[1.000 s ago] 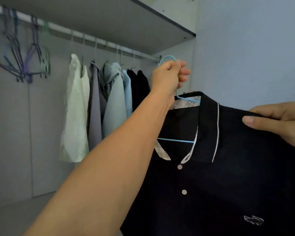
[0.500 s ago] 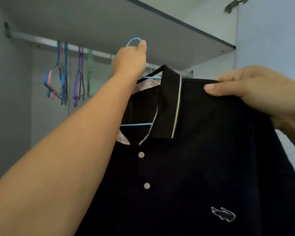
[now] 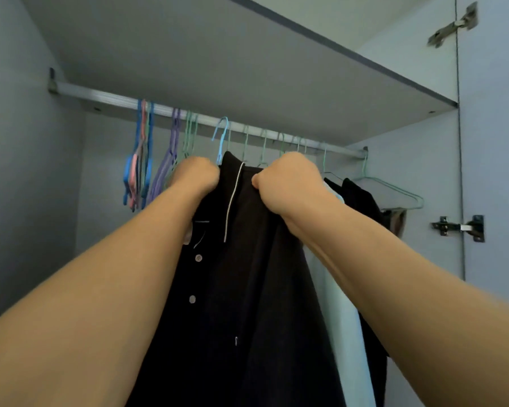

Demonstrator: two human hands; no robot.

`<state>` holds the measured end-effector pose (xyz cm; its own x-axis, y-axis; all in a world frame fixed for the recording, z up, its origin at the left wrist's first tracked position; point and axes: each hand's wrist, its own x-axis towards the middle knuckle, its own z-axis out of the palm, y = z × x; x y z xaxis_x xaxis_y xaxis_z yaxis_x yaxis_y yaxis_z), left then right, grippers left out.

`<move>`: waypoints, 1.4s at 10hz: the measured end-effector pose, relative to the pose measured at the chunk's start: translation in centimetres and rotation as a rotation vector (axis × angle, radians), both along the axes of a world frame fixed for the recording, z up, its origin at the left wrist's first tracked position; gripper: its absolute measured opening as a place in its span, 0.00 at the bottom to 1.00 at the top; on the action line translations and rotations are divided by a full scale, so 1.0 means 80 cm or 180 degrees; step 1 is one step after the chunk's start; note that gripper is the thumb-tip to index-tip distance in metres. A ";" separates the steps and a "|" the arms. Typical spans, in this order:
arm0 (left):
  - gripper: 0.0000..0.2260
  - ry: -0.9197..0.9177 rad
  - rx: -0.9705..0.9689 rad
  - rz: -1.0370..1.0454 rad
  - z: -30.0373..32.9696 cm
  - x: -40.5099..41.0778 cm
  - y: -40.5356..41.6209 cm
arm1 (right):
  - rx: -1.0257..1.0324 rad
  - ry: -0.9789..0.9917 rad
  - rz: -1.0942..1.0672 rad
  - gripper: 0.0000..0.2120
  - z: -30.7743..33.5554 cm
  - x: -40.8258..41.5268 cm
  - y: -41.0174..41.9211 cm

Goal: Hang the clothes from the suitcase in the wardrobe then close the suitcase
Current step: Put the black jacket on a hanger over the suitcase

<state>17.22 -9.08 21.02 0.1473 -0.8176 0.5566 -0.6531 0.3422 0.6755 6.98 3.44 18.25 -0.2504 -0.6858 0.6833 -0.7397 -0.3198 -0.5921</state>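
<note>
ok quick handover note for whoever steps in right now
Left hand grips the black polo at the collar, by the blue hanger.
Right hand grips the polo's shoulder.
The hanger's hook is at the rail; whether it is fully seated is unclear.
Done: other clothes already hang to the right.
Left: let go, check the suitcase (out of view), close it.

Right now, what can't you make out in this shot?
All in the head view:
- Fingers of the left hand and right hand: curled away behind the knuckles.
- Whether the blue hanger hook sits fully over the rail: too small to tell.
- Hanger shoulders: covered by the black polo shirt.
- Shirt hem: cut off by the bottom edge.
- Clothes to the right: mostly hidden by the right forearm.
- Suitcase: out of frame.
</note>
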 end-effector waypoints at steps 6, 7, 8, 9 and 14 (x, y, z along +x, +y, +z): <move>0.14 -0.0797 0.0019 0.0388 0.033 0.015 -0.095 | -0.0020 0.0439 -0.0604 0.09 0.073 0.055 -0.160; 0.13 -0.0764 0.0094 0.0458 0.034 0.013 -0.093 | 0.0134 0.0294 -0.0680 0.12 0.069 0.043 -0.163; 0.11 -0.0435 0.0015 0.0396 0.041 0.016 -0.092 | 0.0179 0.0340 -0.0649 0.14 0.068 0.044 -0.169; 0.10 -0.0215 0.0049 0.0349 0.047 0.012 -0.086 | 0.0159 0.0346 -0.0586 0.15 0.071 0.045 -0.173; 0.13 0.0047 -0.0032 0.0607 0.033 0.057 -0.076 | 0.0283 0.0639 -0.0402 0.15 0.042 0.079 -0.196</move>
